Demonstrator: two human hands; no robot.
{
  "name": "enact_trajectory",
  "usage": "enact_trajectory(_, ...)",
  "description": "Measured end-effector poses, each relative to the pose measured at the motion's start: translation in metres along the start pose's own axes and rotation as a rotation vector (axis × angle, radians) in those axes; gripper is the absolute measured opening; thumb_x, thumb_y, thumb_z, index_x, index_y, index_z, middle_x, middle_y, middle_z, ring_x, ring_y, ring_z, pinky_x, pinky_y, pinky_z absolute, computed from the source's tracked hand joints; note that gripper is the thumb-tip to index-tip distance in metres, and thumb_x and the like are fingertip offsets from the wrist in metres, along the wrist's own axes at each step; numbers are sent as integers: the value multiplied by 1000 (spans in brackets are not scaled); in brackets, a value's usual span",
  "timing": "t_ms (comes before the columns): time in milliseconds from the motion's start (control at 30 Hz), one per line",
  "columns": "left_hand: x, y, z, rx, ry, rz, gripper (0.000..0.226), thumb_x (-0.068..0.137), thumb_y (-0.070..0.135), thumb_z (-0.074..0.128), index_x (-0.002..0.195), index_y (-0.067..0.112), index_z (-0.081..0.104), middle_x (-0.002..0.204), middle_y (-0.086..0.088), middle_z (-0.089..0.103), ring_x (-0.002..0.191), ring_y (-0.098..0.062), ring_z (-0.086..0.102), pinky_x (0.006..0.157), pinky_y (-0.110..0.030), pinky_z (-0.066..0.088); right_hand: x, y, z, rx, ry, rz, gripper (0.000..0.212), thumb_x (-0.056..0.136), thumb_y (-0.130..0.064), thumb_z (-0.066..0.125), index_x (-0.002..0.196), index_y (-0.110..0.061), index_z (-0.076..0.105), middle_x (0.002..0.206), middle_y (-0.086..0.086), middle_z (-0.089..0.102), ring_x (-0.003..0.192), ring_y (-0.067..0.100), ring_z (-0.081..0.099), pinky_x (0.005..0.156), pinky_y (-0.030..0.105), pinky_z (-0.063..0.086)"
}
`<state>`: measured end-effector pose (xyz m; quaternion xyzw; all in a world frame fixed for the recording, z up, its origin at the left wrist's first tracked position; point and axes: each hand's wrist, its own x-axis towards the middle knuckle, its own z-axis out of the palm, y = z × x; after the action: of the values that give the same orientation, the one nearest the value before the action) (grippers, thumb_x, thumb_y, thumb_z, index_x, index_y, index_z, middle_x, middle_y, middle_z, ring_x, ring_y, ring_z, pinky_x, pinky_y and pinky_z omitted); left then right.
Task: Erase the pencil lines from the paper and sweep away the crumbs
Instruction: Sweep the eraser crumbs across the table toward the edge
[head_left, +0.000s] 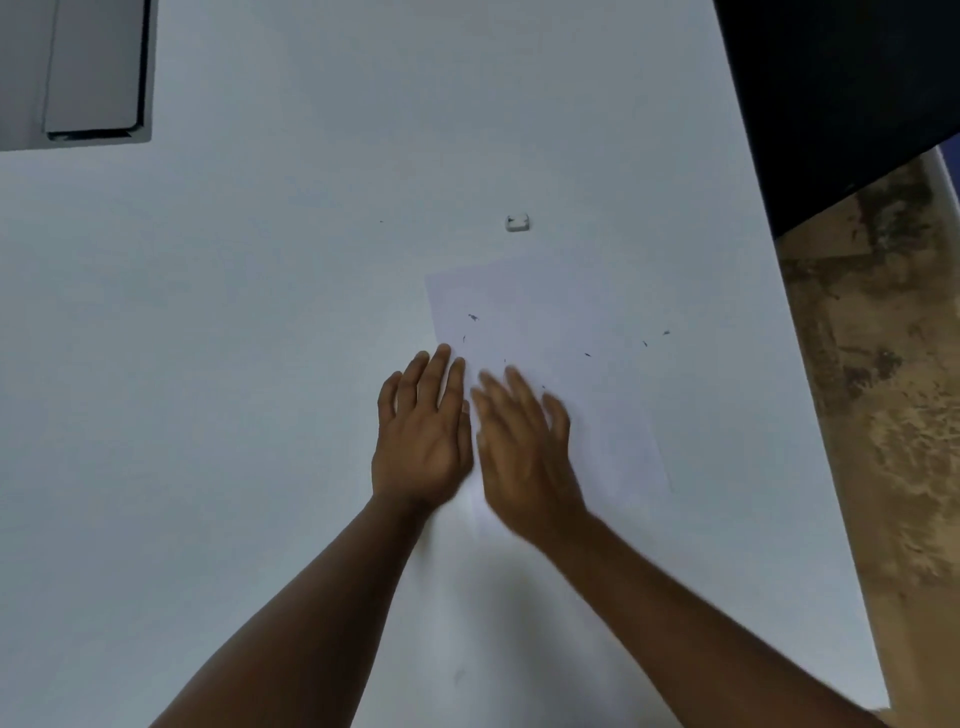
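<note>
A white sheet of paper lies on the white table, turned slightly. Several dark eraser crumbs are scattered over it, some near its right side. My left hand lies flat with fingers spread on the paper's left edge. My right hand is flat and open over the near part of the sheet, blurred by motion, holding nothing. A small white eraser rests on the table beyond the paper's far edge, apart from both hands.
The white table stretches wide to the left. A grey closed device sits at the far left corner. The table's right edge drops to a mottled brown floor. A dark object fills the top right.
</note>
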<state>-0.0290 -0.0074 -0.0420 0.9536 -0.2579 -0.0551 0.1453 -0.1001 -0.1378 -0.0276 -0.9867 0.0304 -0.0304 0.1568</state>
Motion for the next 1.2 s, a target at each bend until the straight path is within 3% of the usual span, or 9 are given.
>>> enact_trajectory(100,-1,0,-2,-3,-58,8,62,106,40,24,158,9,37,167,-13,30,155,-34,24,125,-52,18,-38,-13,15,-101,-132,-5,55,97,-25,41,150,-13,33,161,7,25,152,27,10,118,56,18)
enact_trajectory(233,0,-1,-4,8,-82,9,67,107,44,13,159,8,34,167,-14,28,155,-35,24,125,-53,19,-58,-17,17,-158,-263,25,66,101,-52,27,154,-12,21,164,9,13,152,28,4,119,60,10)
enact_trajectory(333,0,0,-1,19,-57,6,57,108,33,27,159,8,34,167,-13,29,154,-35,25,124,-51,17,-61,-3,8,-161,-311,53,74,99,-64,19,155,-15,18,165,5,8,152,25,0,117,63,8)
enact_trajectory(600,0,2,-2,22,-36,9,54,107,25,33,158,6,37,166,-14,31,152,-37,28,122,-53,18,-62,79,-32,-216,-273,469,82,94,-65,-1,156,-11,1,164,4,-11,151,21,-13,118,62,0)
enact_trajectory(733,1,4,-1,52,-53,0,59,109,39,29,159,8,34,168,-12,28,153,-36,24,123,-52,17,-65,37,-26,-137,-227,208,78,98,-63,9,155,-11,12,165,5,1,152,22,-2,117,64,9)
enact_trajectory(867,0,1,2,85,-75,7,66,108,48,25,162,10,26,171,-11,20,156,-34,16,125,-52,13,-72,3,-5,-135,-308,-3,77,99,-66,13,155,-14,13,165,3,3,152,20,-3,118,63,11)
enact_trajectory(1033,1,2,2,84,-70,12,67,107,47,22,161,8,26,170,-12,20,156,-33,15,126,-54,13,-74,35,-13,-193,-343,58,77,98,-66,13,155,-14,17,165,1,7,152,18,3,117,63,12)
enact_trajectory(1200,1,2,2,71,-64,9,67,107,47,22,161,7,28,170,-11,20,156,-33,15,126,-54,11,-82,109,-39,-224,-299,374,81,94,-67,1,156,-14,3,165,1,-6,152,18,-6,119,62,3)
